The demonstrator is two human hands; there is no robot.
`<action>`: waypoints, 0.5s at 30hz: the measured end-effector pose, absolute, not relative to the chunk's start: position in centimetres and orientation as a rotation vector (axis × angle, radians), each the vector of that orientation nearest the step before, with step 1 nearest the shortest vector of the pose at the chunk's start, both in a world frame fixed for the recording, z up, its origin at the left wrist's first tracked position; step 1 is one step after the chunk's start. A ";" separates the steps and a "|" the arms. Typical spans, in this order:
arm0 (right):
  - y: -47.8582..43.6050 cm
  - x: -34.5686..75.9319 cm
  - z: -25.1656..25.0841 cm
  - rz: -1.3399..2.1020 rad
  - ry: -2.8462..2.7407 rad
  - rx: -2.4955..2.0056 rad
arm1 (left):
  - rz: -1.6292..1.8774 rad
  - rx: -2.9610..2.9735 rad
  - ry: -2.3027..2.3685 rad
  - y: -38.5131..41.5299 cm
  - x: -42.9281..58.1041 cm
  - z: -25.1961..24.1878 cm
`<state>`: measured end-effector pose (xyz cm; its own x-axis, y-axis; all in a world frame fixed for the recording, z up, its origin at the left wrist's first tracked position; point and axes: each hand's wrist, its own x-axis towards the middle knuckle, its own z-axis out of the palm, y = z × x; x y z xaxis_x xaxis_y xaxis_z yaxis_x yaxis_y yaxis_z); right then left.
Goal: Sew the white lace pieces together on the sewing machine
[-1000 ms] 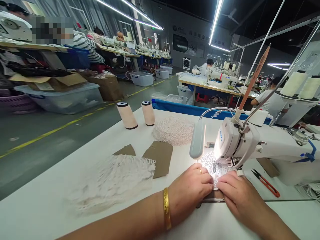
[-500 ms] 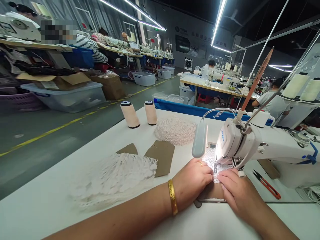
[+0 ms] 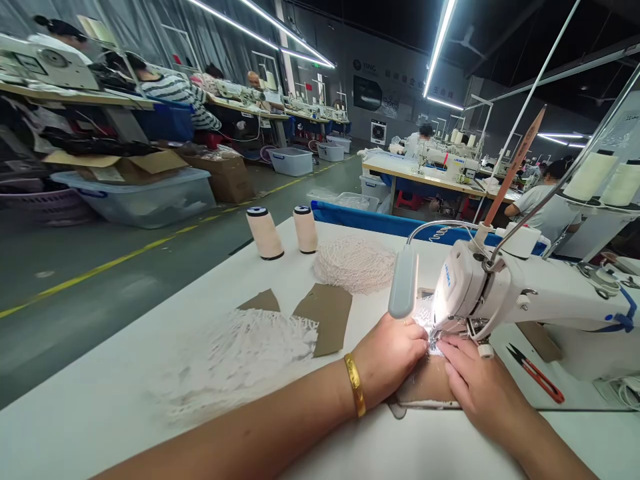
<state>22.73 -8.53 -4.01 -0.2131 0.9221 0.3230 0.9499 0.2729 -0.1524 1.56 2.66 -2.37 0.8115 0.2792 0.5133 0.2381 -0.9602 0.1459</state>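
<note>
My left hand (image 3: 393,350), with a gold bangle at the wrist, is closed, its fingertips pinching white lace (image 3: 425,308) left of the needle area. My right hand (image 3: 480,377) lies with fingers stretched out on the lace's other side, close to the presser foot. Both hands are under the head of a white sewing machine (image 3: 505,283), where a lamp (image 3: 403,283) lights the work. A brown piece (image 3: 425,385) lies flat below the fingers. The fingers and machine head hide much of the lace, and the needle tip is not clear.
White lace (image 3: 240,360) and brown cut pieces (image 3: 333,320) lie leftward on the table. Behind stand two thread cones (image 3: 265,233) and a netted lace heap (image 3: 355,263). Orange-handled thread snips (image 3: 537,377) lie right of my right hand. Co-workers sit at machines beyond.
The view has shifted slightly, so most things sit a little lower and further right. Both hands stay at the presser foot; less lace shows between the fingers and more of the brown piece.
</note>
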 end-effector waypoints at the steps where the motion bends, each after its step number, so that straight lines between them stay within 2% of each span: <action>1: -8.5 22.7 -4.0 -0.114 -2.201 -1.701 | 0.847 2.929 0.421 2.7 1.6 -2.4; 8: -8.4 22.6 -3.7 -0.130 -2.229 -1.692 | 0.790 2.963 0.506 2.6 1.4 -2.3; 15: -8.7 22.6 -3.2 -0.190 -2.208 -1.523 | 0.592 2.973 0.884 1.9 1.1 -0.8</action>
